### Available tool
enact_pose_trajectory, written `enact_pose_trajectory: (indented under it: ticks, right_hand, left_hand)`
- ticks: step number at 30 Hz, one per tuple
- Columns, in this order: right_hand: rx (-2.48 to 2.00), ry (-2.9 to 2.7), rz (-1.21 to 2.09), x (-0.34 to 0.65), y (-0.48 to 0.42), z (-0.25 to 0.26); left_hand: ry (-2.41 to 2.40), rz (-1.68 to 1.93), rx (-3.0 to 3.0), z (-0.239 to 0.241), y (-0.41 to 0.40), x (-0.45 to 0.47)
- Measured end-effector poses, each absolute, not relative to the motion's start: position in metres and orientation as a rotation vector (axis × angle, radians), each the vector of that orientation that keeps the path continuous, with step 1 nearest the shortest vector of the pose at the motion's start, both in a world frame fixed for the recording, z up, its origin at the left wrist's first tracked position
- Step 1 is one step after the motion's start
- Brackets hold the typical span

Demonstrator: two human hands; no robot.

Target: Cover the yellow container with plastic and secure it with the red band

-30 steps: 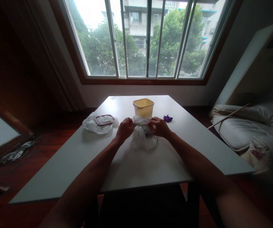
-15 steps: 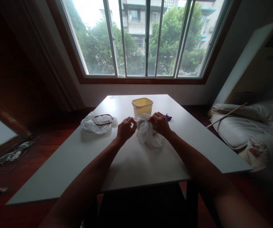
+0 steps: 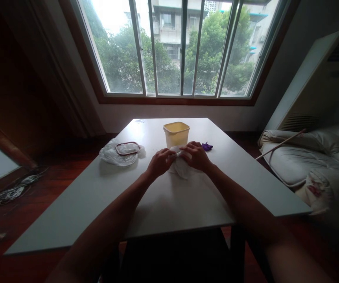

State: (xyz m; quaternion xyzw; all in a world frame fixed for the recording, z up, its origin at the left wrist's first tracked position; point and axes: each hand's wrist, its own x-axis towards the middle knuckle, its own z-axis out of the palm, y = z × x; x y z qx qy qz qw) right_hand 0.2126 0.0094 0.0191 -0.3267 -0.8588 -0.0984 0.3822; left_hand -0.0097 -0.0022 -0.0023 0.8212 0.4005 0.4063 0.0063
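A crumpled clear plastic bag [image 3: 181, 168] lies on the white table [image 3: 169, 196] between my two hands. My left hand [image 3: 159, 162] has its fingers curled onto the bag's left side. My right hand [image 3: 196, 155] is closed over the bag's top from the right. Both hands press it low against the table, and most of the bag is hidden under them. A yellow plastic tub [image 3: 176, 133] stands open just behind the bag. A small purple scrap [image 3: 207, 147] lies beside my right hand.
A lid with a dark red rim [image 3: 127, 147] rests on another clear bag [image 3: 116, 155] at the table's left. A white cushioned seat [image 3: 305, 157] with a thin stick [image 3: 280, 145] stands on the right. Cables [image 3: 13, 190] lie on the wooden floor at left.
The bag stood puffed up between my hands a second ago. It has since collapsed, and both hands have come together and lowered onto it.
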Motion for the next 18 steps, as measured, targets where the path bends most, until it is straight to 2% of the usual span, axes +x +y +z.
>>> enact_pose_trajectory:
  ticks: [9, 14, 18]
  right_hand:
    - [-1.149, -1.722, -0.148, 0.244, 0.031, 0.017]
    - [-0.883, -1.938, -0.16, 0.237, 0.019, 0.022]
    - [-0.8, -2.114, -0.171, 0.223, 0.014, 0.021]
  left_hand:
    - [1.615, 1.483, 2.108, -0.005, 0.016, -0.033]
    - [1.306, 1.47, 2.294, -0.005, 0.004, -0.017]
    - [1.285, 1.464, 2.409, -0.001, -0.003, -0.009]
